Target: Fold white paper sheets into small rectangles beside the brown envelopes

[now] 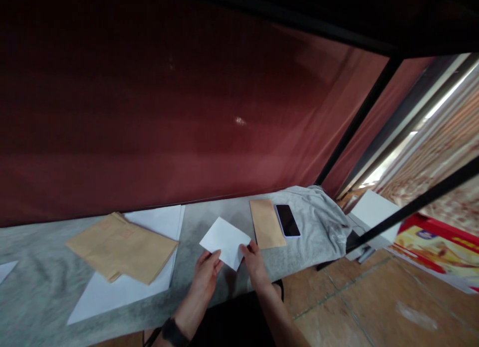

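A small rectangle of white paper, which looks folded, is held tilted just above the grey cloth. My left hand pinches its lower left edge between thumb and fingers. At the right corner my right hand is closed on the same paper. Just right of the paper lies a brown envelope, flat on the cloth. Beside it rests a phone with a dark screen and a pale purple edge.
To the left, several brown envelopes overlap on top of white paper sheets. Grey cloth covers the table. A dark red panel rises behind it. A black frame bar, white box and red-yellow carton stand right.
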### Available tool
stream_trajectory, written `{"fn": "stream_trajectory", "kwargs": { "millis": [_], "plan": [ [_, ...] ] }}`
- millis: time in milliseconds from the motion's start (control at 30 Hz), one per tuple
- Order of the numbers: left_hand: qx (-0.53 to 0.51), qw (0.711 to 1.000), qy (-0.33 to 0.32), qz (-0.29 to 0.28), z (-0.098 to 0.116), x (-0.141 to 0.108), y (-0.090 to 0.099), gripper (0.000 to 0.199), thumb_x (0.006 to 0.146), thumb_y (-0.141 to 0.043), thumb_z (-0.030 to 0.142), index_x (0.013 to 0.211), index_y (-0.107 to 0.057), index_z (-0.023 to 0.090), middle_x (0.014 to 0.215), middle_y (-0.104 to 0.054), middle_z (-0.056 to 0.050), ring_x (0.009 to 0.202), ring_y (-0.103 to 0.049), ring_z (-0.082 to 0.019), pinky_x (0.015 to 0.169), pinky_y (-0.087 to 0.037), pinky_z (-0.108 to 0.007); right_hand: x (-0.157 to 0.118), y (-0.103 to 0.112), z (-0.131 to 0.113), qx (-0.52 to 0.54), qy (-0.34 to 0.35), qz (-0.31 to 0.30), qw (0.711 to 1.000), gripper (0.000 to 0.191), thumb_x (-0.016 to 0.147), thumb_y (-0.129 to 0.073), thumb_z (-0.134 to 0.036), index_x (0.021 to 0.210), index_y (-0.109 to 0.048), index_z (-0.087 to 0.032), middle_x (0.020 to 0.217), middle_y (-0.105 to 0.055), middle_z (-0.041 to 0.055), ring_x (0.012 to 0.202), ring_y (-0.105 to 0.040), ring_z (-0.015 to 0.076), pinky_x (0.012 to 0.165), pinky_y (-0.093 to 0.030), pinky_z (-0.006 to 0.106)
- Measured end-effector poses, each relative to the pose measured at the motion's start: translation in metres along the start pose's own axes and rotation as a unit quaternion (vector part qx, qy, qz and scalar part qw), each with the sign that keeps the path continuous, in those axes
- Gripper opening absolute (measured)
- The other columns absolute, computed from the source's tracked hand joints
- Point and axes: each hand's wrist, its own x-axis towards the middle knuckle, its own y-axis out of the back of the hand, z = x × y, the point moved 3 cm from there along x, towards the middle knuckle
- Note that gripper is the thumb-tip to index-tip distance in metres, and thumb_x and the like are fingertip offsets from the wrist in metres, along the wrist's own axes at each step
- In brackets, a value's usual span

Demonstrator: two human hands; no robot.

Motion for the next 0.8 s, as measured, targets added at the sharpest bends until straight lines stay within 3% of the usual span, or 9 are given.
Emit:
{"fn": "stream_trajectory", "kwargs": {
  "millis": [67, 167, 300, 433, 533, 600, 667, 800],
  "plan": [
    [-0.007, 1.000, 0.005, 0.025, -0.002, 0.004, 0.011, 0.026, 0.075, -0.070, 0.034, 0.095, -0.066, 0.018, 0.094, -0.077, -0.009, 0.084, -0.075, -0.023, 0.075, -0.060, -0.037, 0.006, 0.007, 0.004, -0.038, -0.001, 0.001, 0.999, 0.036, 0.096, -0.041, -0.039, 0.103, -0.068, -0.016, 0.080, -0.074, 0.0072, 0.067, -0.068, 0.0192, 0.058, -0.052, 0.027],
    [0.051, 0.997, -0.036, 0.054, 0.006, 0.016, 0.030, 0.043, 0.074, -0.070, 0.038, 0.111, -0.064, 0.017, 0.085, -0.074, -0.003, 0.075, -0.072, -0.020, 0.067, -0.057, -0.033, 0.016, 0.014, 0.007, -0.109, 0.006, 0.000, 0.994, 0.030, 0.093, -0.047, -0.040, 0.092, -0.069, -0.019, 0.073, -0.071, 0.0050, 0.065, -0.065, 0.0202, 0.061, -0.051, 0.029],
    [0.267, 0.958, -0.103, 0.020, 0.013, 0.024, 0.043, 0.048, 0.078, -0.062, 0.030, 0.124, -0.060, 0.017, 0.068, -0.067, 0.004, 0.060, -0.065, -0.018, 0.059, -0.052, -0.031, 0.023, 0.014, 0.004, -0.182, 0.016, 0.008, 0.983, 0.032, 0.095, -0.045, -0.035, 0.110, -0.069, -0.019, 0.082, -0.073, 0.0071, 0.073, -0.068, 0.0234, 0.071, -0.051, 0.032],
    [0.491, 0.856, -0.159, -0.005, 0.013, 0.013, 0.040, 0.042, 0.088, -0.052, 0.024, 0.129, -0.060, 0.020, 0.085, -0.073, -0.002, 0.071, -0.068, -0.019, 0.068, -0.052, -0.030, 0.017, 0.011, -0.008, -0.278, 0.067, 0.030, 0.958, 0.043, 0.097, -0.040, -0.027, 0.134, -0.059, -0.015, 0.109, -0.072, 0.0156, 0.097, -0.068, 0.0292, 0.088, -0.051, 0.040],
    [0.621, 0.748, -0.234, 0.026, 0.014, 0.000, 0.032, 0.042, 0.092, -0.043, 0.022, 0.131, -0.060, 0.017, 0.114, -0.071, -0.012, 0.097, -0.069, -0.025, 0.085, -0.053, -0.036, 0.006, 0.004, -0.015, -0.348, 0.141, 0.027, 0.927, 0.047, 0.099, -0.035, -0.021, 0.142, -0.052, -0.015, 0.125, -0.066, 0.0164, 0.114, -0.062, 0.0289, 0.099, -0.049, 0.046],
    [0.663, 0.686, -0.301, 0.019, 0.012, -0.005, 0.022, 0.044, 0.095, -0.038, 0.022, 0.133, -0.061, 0.015, 0.131, -0.065, -0.016, 0.117, -0.062, -0.029, 0.099, -0.048, -0.042, -0.003, -0.004, -0.017, -0.353, 0.177, -0.012, 0.919, 0.047, 0.099, -0.035, -0.020, 0.142, -0.053, -0.017, 0.136, -0.062, 0.0141, 0.125, -0.056, 0.0262, 0.106, -0.045, 0.045],
    [0.675, 0.651, -0.346, -0.024, 0.005, -0.005, 0.012, 0.046, 0.097, -0.036, 0.024, 0.135, -0.060, 0.014, 0.143, -0.058, -0.016, 0.132, -0.053, -0.030, 0.109, -0.042, -0.046, -0.010, -0.014, -0.017, -0.357, 0.196, -0.061, 0.911, 0.046, 0.100, -0.037, -0.020, 0.143, -0.054, -0.017, 0.145, -0.057, 0.0114, 0.135, -0.050, 0.0236, 0.113, -0.040, 0.044],
    [0.684, 0.626, -0.366, -0.078, -0.012, 0.005, 0.002, 0.052, 0.099, -0.033, 0.029, 0.144, -0.052, 0.010, 0.153, -0.049, -0.017, 0.144, -0.042, -0.030, 0.118, -0.033, -0.049, -0.014, -0.020, -0.013, -0.393, 0.192, -0.097, 0.894, 0.047, 0.102, -0.038, -0.024, 0.148, -0.049, -0.018, 0.154, -0.048, 0.0082, 0.144, -0.041, 0.0226, 0.119, -0.032, 0.044]
  ]
}}
